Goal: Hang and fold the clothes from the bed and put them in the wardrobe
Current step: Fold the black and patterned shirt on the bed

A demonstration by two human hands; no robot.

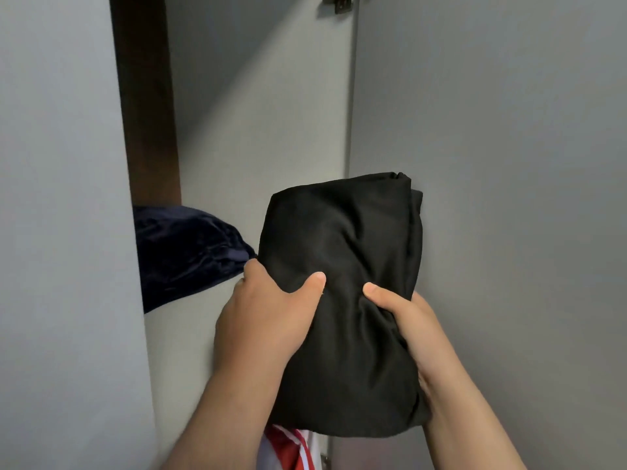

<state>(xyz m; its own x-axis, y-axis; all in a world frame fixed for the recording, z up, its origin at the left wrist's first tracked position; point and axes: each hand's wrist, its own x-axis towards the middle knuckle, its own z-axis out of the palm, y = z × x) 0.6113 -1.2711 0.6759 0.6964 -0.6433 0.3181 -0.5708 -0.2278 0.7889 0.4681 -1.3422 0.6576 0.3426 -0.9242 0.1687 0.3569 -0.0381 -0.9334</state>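
A folded black garment (342, 239) is held up in front of the open wardrobe. My left hand (268, 310) grips its lower left edge, thumb on top of the fabric. My right hand (403, 317) grips the lower right side, thumb pressed into the cloth. The fingers of both hands are hidden behind the garment. A dark navy velvet-like cloth (183, 249) lies on the wardrobe shelf (190, 334) just left of the garment.
The grey wardrobe door (492, 164) stands close on the right and a grey panel (61, 232) on the left. A brown inner wall (149, 96) shows at the back left. A red and white garment (288, 449) peeks out below the black one.
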